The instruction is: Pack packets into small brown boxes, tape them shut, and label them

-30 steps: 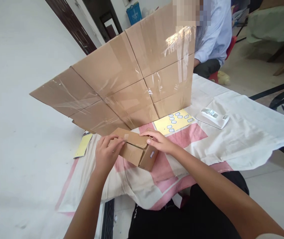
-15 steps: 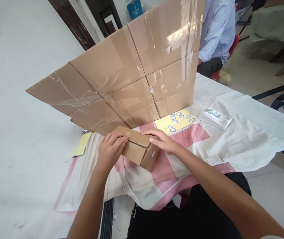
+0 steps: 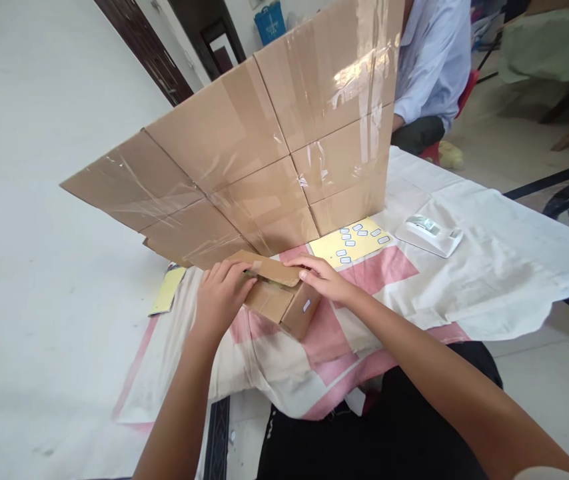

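A small brown cardboard box (image 3: pixel 272 300) lies on the cloth in front of me, its top flaps lifted a little with a dark gap between them. My left hand (image 3: pixel 223 290) grips the flaps at the box's left end, fingers on top and thumb near the gap. At the right end, my right hand (image 3: pixel 327 277) holds the far flap's corner, fingers over it and thumb by its edge. A small white label (image 3: pixel 306 305) is stuck on the box's right side. What the box holds cannot be made out.
A tall taped cardboard panel (image 3: pixel 244 133) stands behind the box. Near its foot lies a yellow sheet (image 3: pixel 324 251) with several white labels. A white device (image 3: pixel 429 235) sits to the right; another yellow sheet (image 3: pixel 167 291) is at left. A person in a light blue shirt (image 3: pixel 434 60) sits behind.
The gap between the box flaps has widened, the far flap lifting slightly. Both hands stay at the box's ends. The view has shifted a little.
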`<move>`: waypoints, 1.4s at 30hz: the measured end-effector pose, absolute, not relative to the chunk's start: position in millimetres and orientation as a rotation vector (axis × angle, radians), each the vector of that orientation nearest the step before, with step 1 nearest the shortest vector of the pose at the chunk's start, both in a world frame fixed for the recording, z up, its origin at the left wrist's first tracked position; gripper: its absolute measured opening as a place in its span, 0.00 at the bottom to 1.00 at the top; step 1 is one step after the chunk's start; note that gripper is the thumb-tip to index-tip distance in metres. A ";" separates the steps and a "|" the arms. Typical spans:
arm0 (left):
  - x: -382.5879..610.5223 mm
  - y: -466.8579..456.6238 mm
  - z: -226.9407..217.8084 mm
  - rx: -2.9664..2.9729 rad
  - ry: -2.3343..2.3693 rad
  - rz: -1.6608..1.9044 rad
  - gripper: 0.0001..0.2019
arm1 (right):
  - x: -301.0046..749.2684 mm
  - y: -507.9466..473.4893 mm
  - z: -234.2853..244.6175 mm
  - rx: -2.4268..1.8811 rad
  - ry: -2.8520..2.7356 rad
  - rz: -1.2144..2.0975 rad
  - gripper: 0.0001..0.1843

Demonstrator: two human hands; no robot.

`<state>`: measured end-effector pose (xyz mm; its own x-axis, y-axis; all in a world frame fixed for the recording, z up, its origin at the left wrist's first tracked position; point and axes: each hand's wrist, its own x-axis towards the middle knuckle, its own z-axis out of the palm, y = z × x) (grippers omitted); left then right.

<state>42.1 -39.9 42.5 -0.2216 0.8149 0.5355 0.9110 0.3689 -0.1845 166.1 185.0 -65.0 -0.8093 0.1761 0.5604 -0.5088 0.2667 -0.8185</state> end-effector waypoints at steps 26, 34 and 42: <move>51.1 -40.8 12.8 -1.209 -2.114 -0.984 0.07 | 173.0 189.7 -58.0 0.311 -2.060 1.466 0.25; 48.9 -52.0 10.8 -1.434 -2.072 -0.883 0.05 | 171.6 187.2 -61.5 0.313 -2.051 1.496 0.24; 49.6 -59.3 18.2 -1.512 -2.160 -0.706 0.07 | 174.0 188.8 -57.9 0.324 -2.035 1.476 0.21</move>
<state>49.6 -59.3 18.2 -0.3281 0.7363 0.5918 0.9437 0.2836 0.1704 174.0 188.8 -57.9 -0.7919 0.1451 0.5931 -0.5187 0.3526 -0.7789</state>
